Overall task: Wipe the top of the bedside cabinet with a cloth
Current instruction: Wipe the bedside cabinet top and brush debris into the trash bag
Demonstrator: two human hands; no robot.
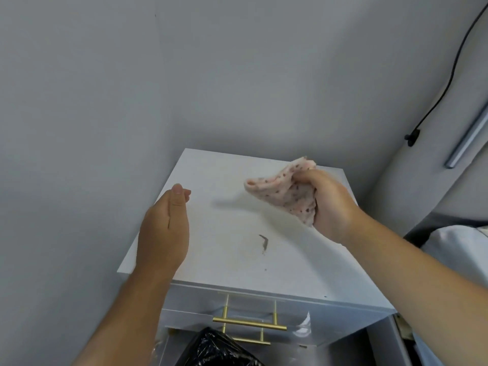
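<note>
The white bedside cabinet (216,233) stands against a grey wall, seen from above. A brown smear (264,243) marks the middle of its top. My right hand (332,204) is closed on a pink cloth with dark dots (285,192), held bunched a little above the back right part of the top, casting a shadow below. My left hand (166,228) hovers over the left edge of the top, empty, fingers held together and slightly curled.
Gold handles (248,323) run across the drawer fronts below the top. A black plastic bag (216,350) sits in front of the cabinet. A black cable (449,83) hangs on the right wall. White bedding (459,249) lies at the right.
</note>
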